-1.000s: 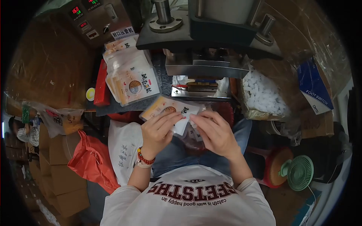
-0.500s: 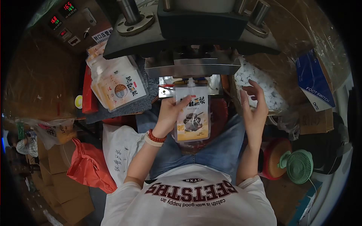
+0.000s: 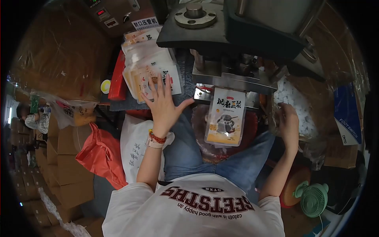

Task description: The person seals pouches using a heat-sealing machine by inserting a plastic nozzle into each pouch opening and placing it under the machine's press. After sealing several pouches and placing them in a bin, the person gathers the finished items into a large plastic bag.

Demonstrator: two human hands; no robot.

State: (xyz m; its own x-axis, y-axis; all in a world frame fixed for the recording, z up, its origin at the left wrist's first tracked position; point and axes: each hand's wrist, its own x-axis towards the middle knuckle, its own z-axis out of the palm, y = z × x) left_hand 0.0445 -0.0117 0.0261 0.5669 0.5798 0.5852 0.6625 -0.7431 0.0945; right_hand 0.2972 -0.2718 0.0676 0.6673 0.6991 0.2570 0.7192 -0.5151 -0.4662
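My left hand point(image 3: 164, 104) is spread wide, with its fingertips over the lower part of a stack of printed pouches point(image 3: 148, 59) on a grey cloth. A single printed pouch point(image 3: 226, 118) hangs at the metal jaw of the press point(image 3: 233, 75), its top edge under the jaw; neither hand touches it. At the right, my right hand point(image 3: 288, 122) is beside the bag of small white pieces point(image 3: 294, 104). Its fingers are bent and dark, and whether they hold anything is hidden.
A red box point(image 3: 117, 79) lies left of the pouch stack. The press's heavy plate point(image 3: 197, 33) overhangs the work spot. A green fan point(image 3: 314, 200), a blue foot switch box point(image 3: 347, 114) and a red bag point(image 3: 102, 154) lie around the seat.
My left hand has let go of the pouch at the press and moved left to the stack, its fingers now spread. My right hand has lowered beside the white pieces. The view has shifted.
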